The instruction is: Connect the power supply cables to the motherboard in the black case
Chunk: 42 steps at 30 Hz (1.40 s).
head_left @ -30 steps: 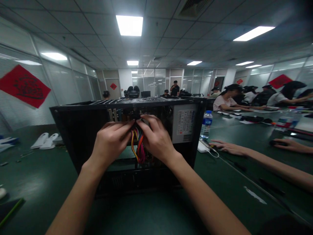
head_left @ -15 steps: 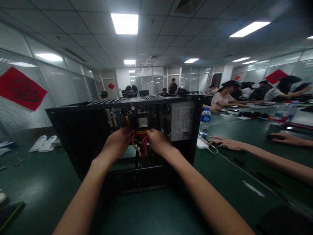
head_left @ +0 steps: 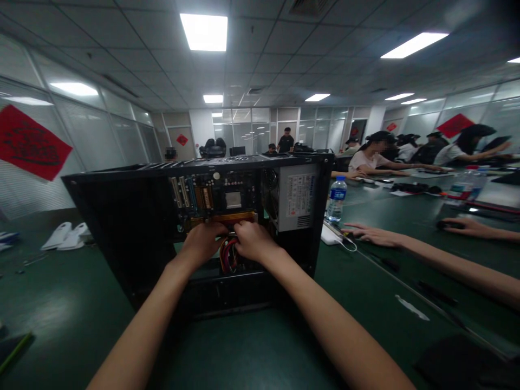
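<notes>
An open black computer case [head_left: 122, 227] stands on the dark green table [head_left: 252, 346] with its motherboard [head_left: 215, 197] facing me. Both my hands reach inside it, just below the board. My left hand [head_left: 202, 243] and my right hand [head_left: 254, 242] are closed side by side on a bundle of red, yellow and black cables [head_left: 228, 255] that hangs down between them. A grey power supply [head_left: 298, 197] with a label sits at the case's right end, beside a round fan [head_left: 270, 193].
A water bottle [head_left: 336, 199] stands right of the case. Another person's forearms and hands [head_left: 376, 236] lie on the table at right, near a white cable. White objects [head_left: 65, 235] lie far left. Several people sit at the far right.
My hands have come down from in front of the motherboard to just below it, still pinching the cable bundle. The board and its sockets now show above my fingers.
</notes>
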### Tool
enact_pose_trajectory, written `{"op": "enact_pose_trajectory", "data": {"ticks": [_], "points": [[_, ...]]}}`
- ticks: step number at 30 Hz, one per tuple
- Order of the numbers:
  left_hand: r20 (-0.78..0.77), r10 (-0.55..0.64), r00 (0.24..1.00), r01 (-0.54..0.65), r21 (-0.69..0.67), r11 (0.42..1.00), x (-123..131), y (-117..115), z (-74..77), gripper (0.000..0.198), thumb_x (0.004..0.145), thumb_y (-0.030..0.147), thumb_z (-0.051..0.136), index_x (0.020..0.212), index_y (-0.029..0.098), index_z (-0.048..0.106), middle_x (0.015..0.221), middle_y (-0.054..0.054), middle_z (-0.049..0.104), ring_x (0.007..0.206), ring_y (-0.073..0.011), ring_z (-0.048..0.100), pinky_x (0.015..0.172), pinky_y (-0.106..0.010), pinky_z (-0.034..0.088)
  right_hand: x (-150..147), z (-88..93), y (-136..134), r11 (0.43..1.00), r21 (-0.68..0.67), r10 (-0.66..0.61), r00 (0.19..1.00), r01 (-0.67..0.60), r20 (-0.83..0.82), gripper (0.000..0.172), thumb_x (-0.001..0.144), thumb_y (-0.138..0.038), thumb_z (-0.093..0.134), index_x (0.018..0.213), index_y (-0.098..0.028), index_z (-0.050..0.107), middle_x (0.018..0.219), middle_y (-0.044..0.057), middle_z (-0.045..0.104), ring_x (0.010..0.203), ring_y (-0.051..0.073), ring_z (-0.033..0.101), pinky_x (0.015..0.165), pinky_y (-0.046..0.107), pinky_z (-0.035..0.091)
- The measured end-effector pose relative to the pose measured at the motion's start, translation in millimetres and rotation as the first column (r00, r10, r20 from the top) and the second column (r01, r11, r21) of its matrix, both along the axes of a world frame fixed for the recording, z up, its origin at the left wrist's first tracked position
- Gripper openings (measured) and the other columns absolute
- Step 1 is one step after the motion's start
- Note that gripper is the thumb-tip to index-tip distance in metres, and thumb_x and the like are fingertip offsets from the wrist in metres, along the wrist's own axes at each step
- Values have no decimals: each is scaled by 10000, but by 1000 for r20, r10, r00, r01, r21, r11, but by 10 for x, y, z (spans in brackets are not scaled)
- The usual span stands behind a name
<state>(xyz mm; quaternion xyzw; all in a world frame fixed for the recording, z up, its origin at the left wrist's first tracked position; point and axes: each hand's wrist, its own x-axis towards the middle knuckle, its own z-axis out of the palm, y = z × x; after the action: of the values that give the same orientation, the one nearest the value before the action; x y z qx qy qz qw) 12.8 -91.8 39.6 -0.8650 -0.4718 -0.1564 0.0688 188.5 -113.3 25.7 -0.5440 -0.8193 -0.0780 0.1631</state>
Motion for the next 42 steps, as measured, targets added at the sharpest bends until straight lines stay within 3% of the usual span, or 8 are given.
{"op": "enact_pose_trajectory", "data": {"ticks": [3, 12, 22, 28, 33, 42], "points": [[-72, -16, 997, 17, 23, 1000, 34, -30, -12, 296, 889, 170, 559, 1102, 252, 748, 1190, -28, 738, 1101, -253, 684, 957, -352, 505, -12, -17, -15, 1000, -8, 12, 1000, -12, 6, 267, 859, -192, 520, 1077, -130, 663, 1093, 156, 701, 989, 292, 701, 789, 362, 549], [-95, 2, 995, -1, 5, 1000, 68, 4, -62, 275, 907, 214, 562, 1108, 271, 740, 1235, -33, 704, 1115, -252, 671, 889, -330, 525, -19, -75, -38, 998, -34, 45, 999, -46, -10, 304, 850, -185, 546, 1107, -110, 692, 1097, 184, 708, 1009, 309, 699, 810, 360, 547], [-38, 14, 999, -12, 48, 999, 38, 96, -150, 292, 917, 256, 589, 1200, 223, 649, 1255, -72, 678, 1137, -264, 653, 896, -335, 514, 18, -115, -40, 998, -55, 42, 999, -43, -19, 304, 856, -192, 541, 1097, -103, 704, 1107, 188, 714, 1012, 299, 705, 822, 345, 538], [-59, 49, 997, -46, 43, 998, 45, 83, -138, 218, 920, 231, 587, 1124, 198, 659, 1172, -88, 685, 1109, -245, 654, 904, -314, 500, 14, -102, -43, 997, -67, 39, 999, -39, -4, 325, 864, -210, 557, 1146, -121, 691, 1132, 184, 707, 1043, 289, 696, 843, 336, 533], [-133, 61, 989, -56, 44, 997, 74, 30, -100, 218, 932, 195, 539, 1081, 212, 697, 1150, -71, 685, 1088, -230, 661, 875, -299, 498, 7, -109, -34, 997, -50, 50, 999, -51, -17, 298, 859, -204, 553, 1101, -114, 701, 1094, 184, 714, 1002, 294, 708, 804, 338, 546], [-336, 98, 937, -47, 157, 987, 137, -59, -69, 255, 896, 132, 478, 1034, 164, 690, 1101, -106, 680, 973, -276, 692, 671, -321, 504, -32, -124, 15, 997, -18, 81, 997, -81, -5, 288, 842, -173, 545, 1064, -105, 714, 1055, 178, 723, 965, 309, 717, 776, 355, 557]]}}
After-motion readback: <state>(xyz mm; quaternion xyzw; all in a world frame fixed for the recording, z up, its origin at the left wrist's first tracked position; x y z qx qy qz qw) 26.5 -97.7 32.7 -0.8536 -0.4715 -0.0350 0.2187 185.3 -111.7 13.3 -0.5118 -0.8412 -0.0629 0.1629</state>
